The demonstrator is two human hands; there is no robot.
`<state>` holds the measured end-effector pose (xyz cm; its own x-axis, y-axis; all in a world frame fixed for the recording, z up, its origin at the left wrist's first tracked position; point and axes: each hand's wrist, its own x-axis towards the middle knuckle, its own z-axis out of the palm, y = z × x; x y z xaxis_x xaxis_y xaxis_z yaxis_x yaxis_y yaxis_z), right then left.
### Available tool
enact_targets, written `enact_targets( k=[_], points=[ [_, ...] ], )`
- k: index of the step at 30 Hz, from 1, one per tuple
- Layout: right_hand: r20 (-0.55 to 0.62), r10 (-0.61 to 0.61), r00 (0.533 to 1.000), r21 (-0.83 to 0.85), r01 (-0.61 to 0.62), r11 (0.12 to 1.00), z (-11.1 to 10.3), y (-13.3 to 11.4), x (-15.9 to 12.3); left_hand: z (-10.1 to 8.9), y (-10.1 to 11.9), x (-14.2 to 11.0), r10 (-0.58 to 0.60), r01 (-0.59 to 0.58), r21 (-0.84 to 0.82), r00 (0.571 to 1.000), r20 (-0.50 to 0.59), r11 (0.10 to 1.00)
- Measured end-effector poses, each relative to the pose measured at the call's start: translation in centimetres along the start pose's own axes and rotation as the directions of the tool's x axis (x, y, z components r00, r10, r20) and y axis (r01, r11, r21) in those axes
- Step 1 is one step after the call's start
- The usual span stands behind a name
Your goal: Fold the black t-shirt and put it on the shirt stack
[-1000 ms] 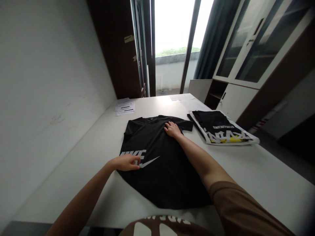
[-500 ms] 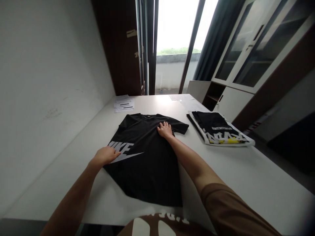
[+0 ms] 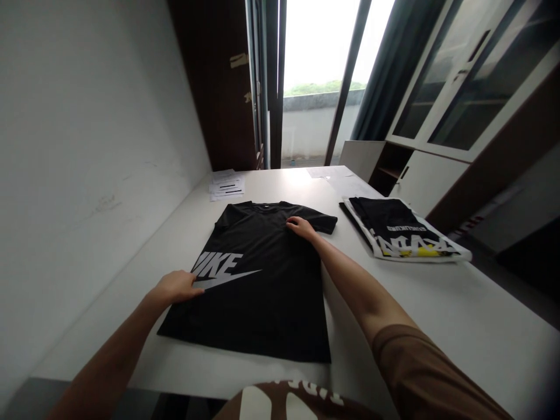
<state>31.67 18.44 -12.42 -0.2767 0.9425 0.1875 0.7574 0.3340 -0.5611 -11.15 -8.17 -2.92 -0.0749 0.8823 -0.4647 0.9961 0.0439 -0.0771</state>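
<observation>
A black T-shirt (image 3: 258,291) with a large white logo lies flat on the white table (image 3: 437,315), collar away from me. My left hand (image 3: 177,287) rests at the shirt's left side edge beside the logo, fingers closed together on the fabric. My right hand (image 3: 301,226) is at the shirt's right shoulder, just inside the short sleeve, fingers curled onto the cloth. Both forearms reach out over the table.
A folded stack of black and white printed garments (image 3: 402,236) lies to the right of the shirt. Printed papers (image 3: 226,186) sit at the far left corner, more sheets (image 3: 324,172) at the far end. A wall runs along the left, cabinets along the right.
The shirt's left side has been drawn out to the left and now lies wider and flatter. My left hand moved left with it. My right hand's fingers went from spread to curled.
</observation>
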Motion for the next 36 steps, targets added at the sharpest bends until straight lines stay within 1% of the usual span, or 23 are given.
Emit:
enact_targets(
  k=[3, 5, 7, 8, 10, 12, 13, 14, 15, 16, 17, 18, 20, 22, 23, 25, 28, 30, 32, 34, 36],
  points=[
    [-0.056, -0.038, 0.998, -0.015, 0.037, 0.999, -0.4, 0.4, -1.3, 0.0, -0.5, -0.6, 0.004, -0.004, 0.006, 1.000, -0.011, 1.000],
    [-0.141, -0.024, 0.990, -0.073, 0.014, 0.997, -0.9, 1.0, -2.4, -0.1, -0.4, -0.2, 0.003, -0.004, -0.017, 0.998, -0.067, 1.000],
    [-0.234, 0.047, 0.971, -0.147, -0.083, 0.986, -1.8, 1.7, -3.5, -0.6, 0.1, 0.8, 0.045, -0.054, -0.049, 0.985, -0.166, 0.997],
    [-0.277, 0.105, 0.955, -0.183, -0.159, 0.970, -2.4, 2.0, -4.0, -0.9, 0.5, 1.6, 0.094, -0.111, -0.067, 0.971, -0.219, 0.992],
    [-0.315, 0.246, 0.917, -0.243, -0.328, 0.913, -3.6, 2.6, -4.6, -1.9, 1.5, 3.7, 0.241, -0.286, -0.112, 0.921, -0.305, 0.952],
    [-0.273, 0.363, 0.891, -0.299, -0.438, 0.848, -4.6, 2.7, -5.0, -3.2, 2.6, 6.5, 0.414, -0.488, -0.149, 0.838, -0.355, 0.860],
    [-0.235, 0.399, 0.886, -0.327, -0.459, 0.826, -4.9, 2.6, -5.2, -3.8, 3.2, 8.1, 0.483, -0.565, -0.167, 0.798, -0.361, 0.808],
    [-0.196, 0.419, 0.887, -0.349, -0.462, 0.815, -5.1, 2.4, -5.3, -4.4, 3.7, 9.8, 0.519, -0.605, -0.174, 0.772, -0.368, 0.777],
    [-0.168, 0.421, 0.891, -0.367, -0.453, 0.813, -5.0, 2.1, -5.5, -4.8, 4.1, 11.5, 0.522, -0.616, -0.163, 0.757, -0.394, 0.771],
    [-0.152, 0.411, 0.899, -0.381, -0.437, 0.815, -4.9, 1.7, -5.7, -5.1, 4.6, 13.3, 0.499, -0.601, -0.136, 0.751, -0.433, 0.788],
    [-0.144, 0.392, 0.908, -0.392, -0.416, 0.820, -4.6, 1.3, -5.8, -5.3, 4.9, 15.0, 0.454, -0.558, -0.109, 0.759, -0.466, 0.822],
    [-0.140, 0.370, 0.918, -0.402, -0.394, 0.827, -4.2, 0.8, -6.0, -5.2, 5.1, 16.6, 0.394, -0.496, -0.092, 0.777, -0.491, 0.863],
    [-0.151, 0.314, 0.937, -0.419, -0.349, 0.838, -3.4, 0.0, -6.3, -4.7, 5.3, 19.2, 0.258, -0.348, -0.092, 0.825, -0.502, 0.933],
    [-0.175, 0.268, 0.947, -0.432, -0.319, 0.844, -2.8, -0.6, -6.5, -3.9, 5.1, 21.2, 0.140, -0.224, -0.119, 0.863, -0.485, 0.967],
    [-0.187, 0.252, 0.949, -0.436, -0.310, 0.845, -2.6, -0.7, -6.6, -3.5, 4.9, 21.9, 0.099, -0.183, -0.133, 0.874, -0.476, 0.974],
    [-0.206, 0.237, 0.949, -0.442, -0.307, 0.843, -2.5, -0.9, -6.8, -2.8, 4.5, 22.9, 0.043, -0.131, -0.155, 0.881, -0.472, 0.979],
    [-0.222, 0.232, 0.947, -0.438, -0.309, 0.844, -2.5, -1.0, -7.1, -2.3, 4.1, 23.9, -0.041, -0.063, -0.193, 0.870, -0.491, 0.979],
    [-0.220, 0.225, 0.949, -0.424, -0.301, 0.855, -2.5, -1.2, -7.1, -2.6, 3.9, 24.5, -0.098, -0.023, -0.226, 0.855, -0.509, 0.974],
    [-0.204, 0.234, 0.951, -0.391, -0.298, 0.871, -2.5, -1.4, -7.1, -3.2, 3.5, 24.9, -0.160, 0.016, -0.266, 0.835, -0.526, 0.964],
    [-0.184, 0.265, 0.947, -0.345, -0.315, 0.884, -2.5, -1.6, -7.1, -4.1, 2.5, 25.0, -0.258, 0.083, -0.326, 0.802, -0.538, 0.942],
    [-0.169, 0.289, 0.942, -0.302, -0.329, 0.895, -2.6, -1.7, -7.0, -4.6, 0.9, 24.5, -0.391, 0.179, -0.404, 0.748, -0.537, 0.897]
  ],
)
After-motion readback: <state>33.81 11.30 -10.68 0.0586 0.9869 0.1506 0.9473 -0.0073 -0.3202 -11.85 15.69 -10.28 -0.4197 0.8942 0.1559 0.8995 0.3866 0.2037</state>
